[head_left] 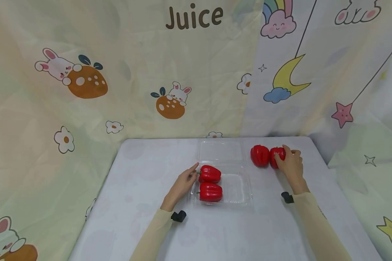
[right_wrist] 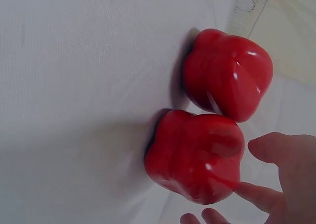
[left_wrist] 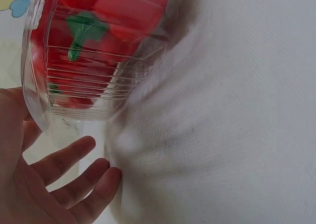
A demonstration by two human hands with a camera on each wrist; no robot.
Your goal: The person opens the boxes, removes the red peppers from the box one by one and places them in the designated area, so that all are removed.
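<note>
Two red bell peppers, a far one [head_left: 210,174] and a near one [head_left: 211,192], lie side by side in the left half of a clear plastic clamshell box [head_left: 236,188], green stems to the left. My left hand [head_left: 184,183] is at the box's left side, index finger extended by its rim; the other fingers spread loosely in the left wrist view. My right hand [head_left: 291,165] reaches around a third red bell pepper [right_wrist: 197,157]. In the right wrist view its index fingertip meets that pepper's edge, while the thumb stands apart from it. Another red bell pepper [right_wrist: 227,76] sits against it.
The box's clear lid [head_left: 220,150] lies folded back toward the wall. A white cloth covers the table [head_left: 143,224]. Behind it hangs a printed curtain [head_left: 134,43]. Each wrist carries a small black camera, left camera [head_left: 178,216] and right camera [head_left: 287,197].
</note>
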